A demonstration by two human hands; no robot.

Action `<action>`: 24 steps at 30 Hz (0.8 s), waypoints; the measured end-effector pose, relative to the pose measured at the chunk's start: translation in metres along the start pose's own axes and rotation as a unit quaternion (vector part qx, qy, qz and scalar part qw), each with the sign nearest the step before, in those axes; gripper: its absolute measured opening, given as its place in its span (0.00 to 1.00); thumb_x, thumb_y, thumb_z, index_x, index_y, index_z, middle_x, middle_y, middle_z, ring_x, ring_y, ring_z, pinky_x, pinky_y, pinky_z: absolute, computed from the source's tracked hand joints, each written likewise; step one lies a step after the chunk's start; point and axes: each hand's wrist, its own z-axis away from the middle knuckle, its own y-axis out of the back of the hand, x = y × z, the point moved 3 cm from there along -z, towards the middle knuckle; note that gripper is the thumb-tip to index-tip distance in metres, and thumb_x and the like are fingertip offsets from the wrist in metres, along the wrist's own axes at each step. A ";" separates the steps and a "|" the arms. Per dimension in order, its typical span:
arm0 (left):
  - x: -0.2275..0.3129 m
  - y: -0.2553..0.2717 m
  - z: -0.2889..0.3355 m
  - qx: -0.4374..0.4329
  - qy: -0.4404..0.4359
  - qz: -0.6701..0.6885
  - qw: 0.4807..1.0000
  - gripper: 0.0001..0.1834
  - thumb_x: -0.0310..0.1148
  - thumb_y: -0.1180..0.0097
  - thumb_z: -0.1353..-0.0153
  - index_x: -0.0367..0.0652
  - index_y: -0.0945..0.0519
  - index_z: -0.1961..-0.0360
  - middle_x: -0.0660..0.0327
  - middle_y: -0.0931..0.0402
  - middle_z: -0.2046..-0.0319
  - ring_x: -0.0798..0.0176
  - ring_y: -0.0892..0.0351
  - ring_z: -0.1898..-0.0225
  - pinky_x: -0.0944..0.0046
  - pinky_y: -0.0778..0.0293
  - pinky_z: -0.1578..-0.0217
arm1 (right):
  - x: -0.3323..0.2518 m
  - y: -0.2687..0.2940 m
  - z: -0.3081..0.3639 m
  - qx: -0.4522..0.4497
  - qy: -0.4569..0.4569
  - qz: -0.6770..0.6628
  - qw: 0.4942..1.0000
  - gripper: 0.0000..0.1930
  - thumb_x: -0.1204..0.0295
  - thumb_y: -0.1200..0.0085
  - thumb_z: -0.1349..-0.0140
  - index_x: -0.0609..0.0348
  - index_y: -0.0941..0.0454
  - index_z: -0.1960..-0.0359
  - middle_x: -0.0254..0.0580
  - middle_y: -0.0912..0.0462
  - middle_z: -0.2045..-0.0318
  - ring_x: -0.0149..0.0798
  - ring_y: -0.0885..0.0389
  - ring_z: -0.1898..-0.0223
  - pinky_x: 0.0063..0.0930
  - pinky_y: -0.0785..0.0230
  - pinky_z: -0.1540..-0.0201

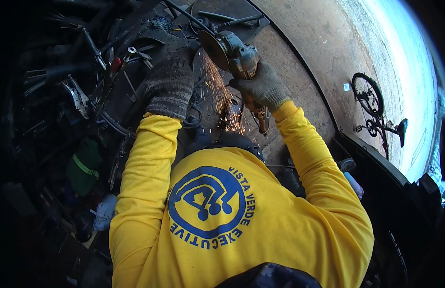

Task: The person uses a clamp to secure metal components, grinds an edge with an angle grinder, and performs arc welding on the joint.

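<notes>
My right hand [263,85], in a grey knit glove, is wrapped round the body of an angle grinder [242,56]. The grinder's round disc [214,51] stands edge-down near my left hand. Orange sparks [217,89] stream from the disc toward my body, so it is cutting or grinding metal. A thin dark metal bar [189,15] runs to the disc from above. My left hand [170,81], in a striped dark knit glove, is closed just left of the disc. Its fingertips and what they hold are hidden.
Pliers-like locking clamps [77,98] and metal rods lie in the dark clutter at left. A green cap-like cloth [84,163] is below them. A second yellow power tool [261,120] sits under my right wrist. A bicycle [376,108] stands on the concrete at right.
</notes>
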 end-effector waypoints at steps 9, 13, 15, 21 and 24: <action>-0.001 0.007 0.004 0.020 0.014 0.015 1.000 0.19 0.44 0.52 0.32 0.47 0.20 0.48 0.48 0.20 0.51 0.44 0.21 0.49 0.48 0.24 0.49 | -0.004 -0.002 -0.005 -0.006 0.044 -0.027 0.999 0.36 0.57 0.26 0.59 0.61 0.24 0.47 0.52 0.16 0.56 0.49 0.17 0.55 0.38 0.26 0.47; 0.005 -0.005 -0.004 0.008 0.008 -0.020 1.000 0.19 0.46 0.52 0.32 0.48 0.20 0.49 0.48 0.19 0.53 0.44 0.20 0.51 0.48 0.23 0.51 | 0.004 0.003 -0.006 0.015 0.049 -0.029 0.998 0.37 0.56 0.25 0.59 0.62 0.24 0.48 0.53 0.16 0.56 0.50 0.16 0.55 0.39 0.25 0.48; 0.006 -0.002 -0.002 -0.011 0.017 -0.031 0.999 0.19 0.46 0.53 0.32 0.48 0.19 0.49 0.49 0.19 0.54 0.44 0.19 0.51 0.48 0.23 0.51 | 0.003 0.004 -0.006 -0.002 0.033 -0.021 0.999 0.37 0.58 0.25 0.58 0.61 0.24 0.46 0.51 0.16 0.55 0.47 0.17 0.54 0.38 0.27 0.46; -0.002 -0.002 0.001 -0.009 0.020 -0.022 1.000 0.19 0.47 0.53 0.32 0.49 0.19 0.49 0.48 0.19 0.53 0.44 0.19 0.51 0.47 0.23 0.52 | 0.003 0.000 -0.009 -0.008 0.030 0.002 1.000 0.39 0.56 0.26 0.59 0.62 0.26 0.45 0.54 0.17 0.54 0.50 0.18 0.53 0.39 0.27 0.45; -0.002 -0.004 0.000 -0.002 0.019 -0.020 1.000 0.19 0.47 0.53 0.32 0.49 0.20 0.49 0.47 0.20 0.52 0.44 0.20 0.51 0.47 0.23 0.52 | 0.003 0.000 -0.010 -0.002 0.029 0.008 1.000 0.41 0.54 0.26 0.59 0.64 0.27 0.44 0.55 0.18 0.54 0.51 0.18 0.53 0.40 0.27 0.45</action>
